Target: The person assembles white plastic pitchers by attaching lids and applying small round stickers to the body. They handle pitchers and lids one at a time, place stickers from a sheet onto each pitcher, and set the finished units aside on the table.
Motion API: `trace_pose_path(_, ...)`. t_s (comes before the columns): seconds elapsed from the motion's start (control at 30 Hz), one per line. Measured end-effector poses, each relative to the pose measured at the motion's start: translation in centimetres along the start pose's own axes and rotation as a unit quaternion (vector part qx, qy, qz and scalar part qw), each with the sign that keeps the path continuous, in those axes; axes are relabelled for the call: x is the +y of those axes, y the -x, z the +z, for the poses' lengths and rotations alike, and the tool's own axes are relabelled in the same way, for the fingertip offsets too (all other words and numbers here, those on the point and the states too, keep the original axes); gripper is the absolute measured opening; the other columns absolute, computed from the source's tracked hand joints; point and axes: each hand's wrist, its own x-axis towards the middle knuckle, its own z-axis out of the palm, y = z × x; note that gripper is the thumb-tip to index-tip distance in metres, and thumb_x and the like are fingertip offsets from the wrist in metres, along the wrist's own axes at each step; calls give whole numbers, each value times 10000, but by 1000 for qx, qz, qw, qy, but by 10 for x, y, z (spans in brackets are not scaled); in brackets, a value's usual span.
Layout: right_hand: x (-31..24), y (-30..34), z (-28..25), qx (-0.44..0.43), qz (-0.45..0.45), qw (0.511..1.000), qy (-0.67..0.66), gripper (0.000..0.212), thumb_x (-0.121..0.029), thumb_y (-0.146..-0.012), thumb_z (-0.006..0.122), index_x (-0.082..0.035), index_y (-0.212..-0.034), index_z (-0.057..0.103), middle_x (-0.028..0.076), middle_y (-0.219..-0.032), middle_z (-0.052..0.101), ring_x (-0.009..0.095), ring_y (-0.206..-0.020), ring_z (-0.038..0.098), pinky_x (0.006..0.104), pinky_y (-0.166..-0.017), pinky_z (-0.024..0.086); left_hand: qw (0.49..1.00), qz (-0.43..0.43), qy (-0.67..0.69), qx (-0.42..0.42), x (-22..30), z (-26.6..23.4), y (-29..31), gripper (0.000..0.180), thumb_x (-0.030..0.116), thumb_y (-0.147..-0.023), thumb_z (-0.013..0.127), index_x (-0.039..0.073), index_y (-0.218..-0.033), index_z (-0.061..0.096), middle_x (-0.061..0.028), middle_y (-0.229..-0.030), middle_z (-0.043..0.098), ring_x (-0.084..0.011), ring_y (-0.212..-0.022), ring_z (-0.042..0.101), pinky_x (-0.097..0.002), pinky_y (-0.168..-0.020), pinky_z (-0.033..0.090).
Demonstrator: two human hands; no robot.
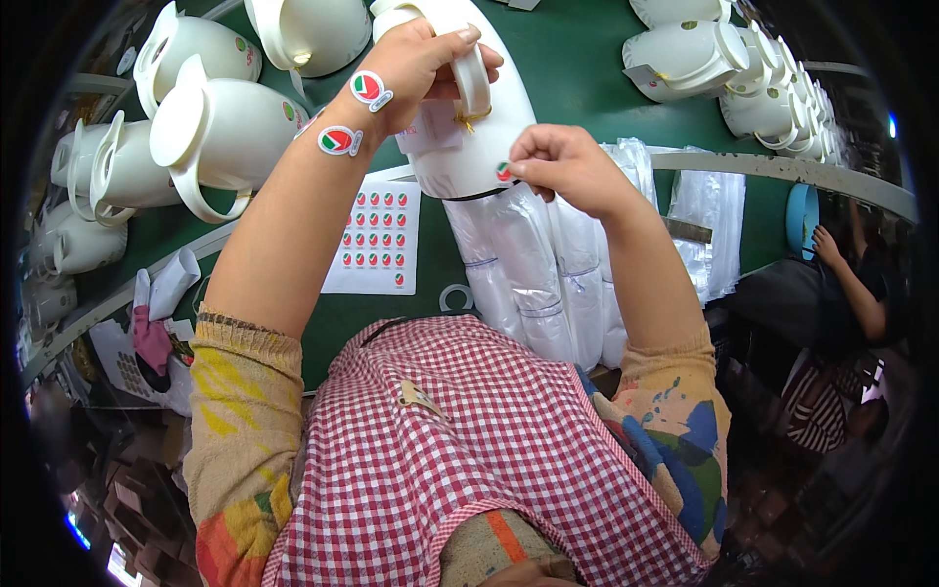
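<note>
A white thermos jug (509, 93) lies tilted over the green table, its base toward me. My left hand (416, 73) is closed around its handle, and a tag hangs there on a gold tie. At the lower right of the jug's body, the pinched fingertips of my right hand (572, 171) hold the edge of a small red and green sticker (503, 171). I cannot tell how much of it touches the jug. Larger round stickers (339, 141) are stuck on my left wrist. Below the jug lies a white sheet of stickers (374, 279), with rows of small ones.
Several white jugs (230, 127) stand at the left, and more jugs (685, 61) fill the far right. Bundles of clear plastic bags (528, 279) lie at the table's near edge. A metal rail (782, 168) borders the table. Another person's arm (851, 284) shows at the right.
</note>
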Motion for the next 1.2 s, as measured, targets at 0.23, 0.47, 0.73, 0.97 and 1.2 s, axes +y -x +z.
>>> trace_pose_path(0.23,-9,-29,-4,16,-6,989,144,109,-89,-774,656,3,-827,679,58,-730,659,126,-654,590,282,-616,481,1000,14,10,0,-12,-4,-15,293,317,-913,619,29,-960,640,-97,-936,691,-192,-887,675,-352,-808,559)
trace_pose_path(0.47,-8,-38,-3,45,1,985,165,128,-114,-754,668,-8,-820,696,73,-725,672,150,-654,613,301,-625,494,1000,21,9,-6,-14,-8,-19,289,315,-914,617,30,-946,648,-101,-924,691,-194,-861,677,-351,-793,561)
trace_pose_path(0.73,-6,-26,16,182,-58,933,305,162,-244,-721,699,-88,-764,688,78,-740,679,255,-690,649,354,-645,505,999,27,8,-23,-11,-1,-17,281,303,-923,605,26,-947,645,-95,-923,689,-191,-877,673,-345,-795,558)
trace_pose_path(0.97,18,-16,22,307,-69,883,348,622,-388,-635,802,-72,-1122,580,85,-930,647,238,-876,639,339,-744,502,999,28,20,-13,-13,2,-12,262,290,-932,593,33,-951,639,-93,-939,685,-193,-886,670,-343,-792,552)
trace_pose_path(1.2,7,-6,-23,259,-227,932,-111,274,-220,-840,725,13,-969,660,28,-894,640,104,-807,572,237,-754,476,979,114,-43,-163,-26,33,-4,205,188,-912,591,37,-1048,563,-79,-881,671,-152,-790,644,-330,-708,530)
